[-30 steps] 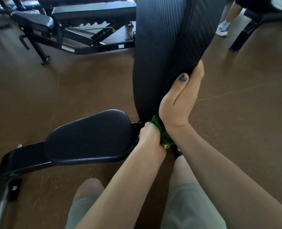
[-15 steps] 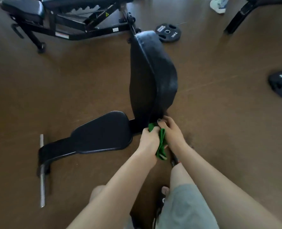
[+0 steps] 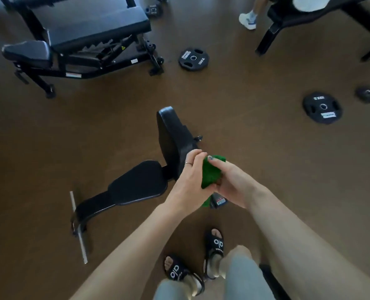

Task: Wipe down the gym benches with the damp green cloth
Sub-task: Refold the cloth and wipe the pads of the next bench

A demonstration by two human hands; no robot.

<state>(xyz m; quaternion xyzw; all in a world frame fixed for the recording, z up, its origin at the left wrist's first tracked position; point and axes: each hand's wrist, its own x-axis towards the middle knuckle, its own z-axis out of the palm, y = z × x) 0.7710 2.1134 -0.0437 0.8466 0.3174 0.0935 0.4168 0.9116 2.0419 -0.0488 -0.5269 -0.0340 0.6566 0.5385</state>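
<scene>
Plainly unfinished: the large adjustable bench (image 3: 89, 24) at the far left looks untouched, and no frame proves the near bench (image 3: 136, 185) clean. Its upright back pad (image 3: 171, 137) stands just beyond the green cloth (image 3: 210, 174), bunched between left hand (image 3: 190, 180) and right hand (image 3: 229, 182), each grip curled around it.

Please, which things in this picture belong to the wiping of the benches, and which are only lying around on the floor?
Belong to the job:
- green cloth, held by left hand and right hand
- near bench with upright backrest
- second bench behind

Just lying about:
- weight plate
- weight plate on the right
- small plate
</scene>
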